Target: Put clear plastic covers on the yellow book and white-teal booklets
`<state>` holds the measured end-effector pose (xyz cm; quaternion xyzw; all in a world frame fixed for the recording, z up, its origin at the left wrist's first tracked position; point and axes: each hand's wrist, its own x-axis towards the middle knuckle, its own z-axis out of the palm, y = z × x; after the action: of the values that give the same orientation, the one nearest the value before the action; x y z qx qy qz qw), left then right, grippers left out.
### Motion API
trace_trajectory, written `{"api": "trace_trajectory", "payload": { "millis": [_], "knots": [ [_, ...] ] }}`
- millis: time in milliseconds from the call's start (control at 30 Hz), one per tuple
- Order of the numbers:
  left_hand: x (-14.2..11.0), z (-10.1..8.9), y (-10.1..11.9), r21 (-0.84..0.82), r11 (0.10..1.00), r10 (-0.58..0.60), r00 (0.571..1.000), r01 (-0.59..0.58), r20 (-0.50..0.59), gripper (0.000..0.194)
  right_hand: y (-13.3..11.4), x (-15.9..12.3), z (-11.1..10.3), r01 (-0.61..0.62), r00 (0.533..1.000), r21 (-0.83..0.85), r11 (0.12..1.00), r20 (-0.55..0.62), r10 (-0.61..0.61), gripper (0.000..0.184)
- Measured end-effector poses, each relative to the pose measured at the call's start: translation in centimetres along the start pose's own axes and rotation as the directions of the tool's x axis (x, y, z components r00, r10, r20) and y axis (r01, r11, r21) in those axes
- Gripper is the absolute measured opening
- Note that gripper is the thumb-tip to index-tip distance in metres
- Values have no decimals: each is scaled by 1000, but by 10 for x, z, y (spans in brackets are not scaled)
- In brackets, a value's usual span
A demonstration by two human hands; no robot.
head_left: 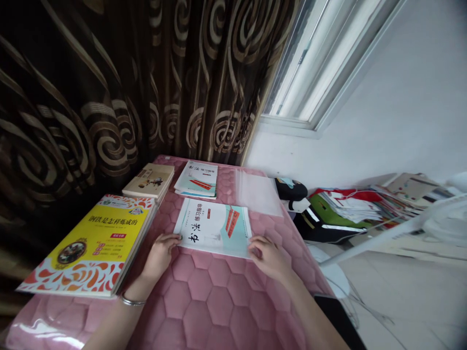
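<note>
A white and teal calligraphy workbook with a red strip on its cover lies sideways on the pink quilted tabletop. My left hand is closed on its left edge near the lower corner, a silver bangle on the wrist. At the opposite edge, my right hand pinches the workbook with thumb and curled fingers. Just beyond it sits a small stack of similar calligraphy books. A translucent plastic sheet rests to the right of that stack.
Left of the workbook is a large yellow book on a pile, with a beige book behind. Dark patterned curtains hang at the back. To the right are a black and green bag, piled papers and a white fan.
</note>
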<state>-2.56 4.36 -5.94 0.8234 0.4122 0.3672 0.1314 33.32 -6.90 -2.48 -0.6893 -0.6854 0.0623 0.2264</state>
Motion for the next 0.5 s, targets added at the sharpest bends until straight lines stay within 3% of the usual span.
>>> {"api": "trace_trajectory", "payload": {
  "millis": [133,300,500],
  "knots": [
    [-2,4,-3,0,1000,4,1000,-4,-14,36,-25,57,12,62,997,-125,990,42,-58,22],
    [-3,2,-1,-11,1000,-5,1000,5,1,36,-41,127,42,46,996,-224,974,80,-29,32],
    [-3,0,2,-28,999,-16,1000,16,1,38,-39,156,57,-10,992,-322,947,113,49,38]
  ]
}}
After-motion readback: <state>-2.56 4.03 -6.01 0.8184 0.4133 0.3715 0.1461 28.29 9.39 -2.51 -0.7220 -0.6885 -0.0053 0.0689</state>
